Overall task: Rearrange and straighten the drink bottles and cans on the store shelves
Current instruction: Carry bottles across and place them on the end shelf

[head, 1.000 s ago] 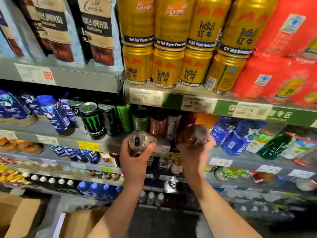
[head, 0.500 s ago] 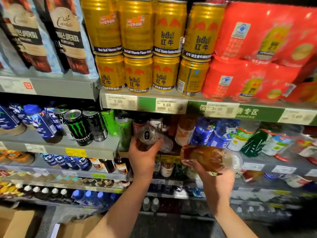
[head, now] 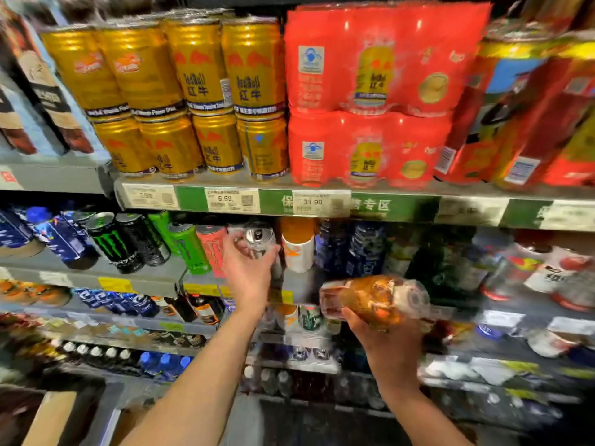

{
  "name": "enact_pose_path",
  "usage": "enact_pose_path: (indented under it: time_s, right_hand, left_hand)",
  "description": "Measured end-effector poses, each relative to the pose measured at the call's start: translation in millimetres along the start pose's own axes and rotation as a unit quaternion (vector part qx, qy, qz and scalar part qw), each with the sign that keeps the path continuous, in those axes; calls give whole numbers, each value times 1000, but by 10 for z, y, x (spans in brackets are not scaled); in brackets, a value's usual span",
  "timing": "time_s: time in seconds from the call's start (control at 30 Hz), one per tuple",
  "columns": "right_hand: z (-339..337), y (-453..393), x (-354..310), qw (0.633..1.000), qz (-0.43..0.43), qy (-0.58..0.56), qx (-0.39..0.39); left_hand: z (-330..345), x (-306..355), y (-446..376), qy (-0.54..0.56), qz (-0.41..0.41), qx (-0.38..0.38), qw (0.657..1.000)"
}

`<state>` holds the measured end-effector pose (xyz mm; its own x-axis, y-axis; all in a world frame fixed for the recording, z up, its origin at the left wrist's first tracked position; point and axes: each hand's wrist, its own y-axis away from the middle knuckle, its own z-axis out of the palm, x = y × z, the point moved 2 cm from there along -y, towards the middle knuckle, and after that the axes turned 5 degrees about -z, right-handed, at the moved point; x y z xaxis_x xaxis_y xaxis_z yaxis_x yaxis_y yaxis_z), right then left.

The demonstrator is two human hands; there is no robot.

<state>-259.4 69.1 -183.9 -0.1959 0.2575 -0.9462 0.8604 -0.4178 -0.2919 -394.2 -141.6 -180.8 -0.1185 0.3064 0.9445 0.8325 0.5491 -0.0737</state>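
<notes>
Head view is showing both hands working at the middle shelf (head: 151,278), the one carrying the energy drinks. Left hand (head: 249,272) is wrapping its fingers round a slim silver aluminium can (head: 260,241), holding it upright with its pull-tab top facing the camera, just to the right of the pink-red Monster can (head: 212,246) and just left of the white bottle with the orange cap (head: 297,244). Right hand (head: 391,341) is gripping a clear plastic bottle of amber tea (head: 375,299) from below; the bottle is lying nearly on its side, out in front of that shelf and lower than the silver can, with its neck end too blurred to place.

Setting the can down appears to be the step in hand. To do it well, the left hand should be lowering the can straight down into the gap between the pink-red can and the white bottle, keeping it vertical so it is not knocking either neighbour, then turning it until the label is facing forward and its front is lining up with the black and green Monster cans (head: 112,243) further left. Only once the can is standing steady should the fingers be opening. Meanwhile the right hand should be keeping the tea bottle clear of the shelf front until a slot for it is chosen.
</notes>
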Motion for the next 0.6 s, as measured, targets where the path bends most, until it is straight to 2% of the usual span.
enact_pose_path:
  time_s: [0.1, 0.23, 0.47, 0.6]
  right_hand:
    - [-98, -27, -28, 1000, -16, -12, -14]
    - [-209, -36, 78, 998, 15, -48, -32]
    - [-330, -34, 227, 996, 44, -62, -51]
    - [-373, -22, 102, 998, 21, -65, -14]
  left_hand:
    - [54, 55, -25, -50, 17, 23, 998]
    - [99, 90, 11, -81, 37, 45, 995]
    - [93, -15, 59, -56, 74, 49, 994]
    - [36, -36, 251, -12, 82, 84, 993]
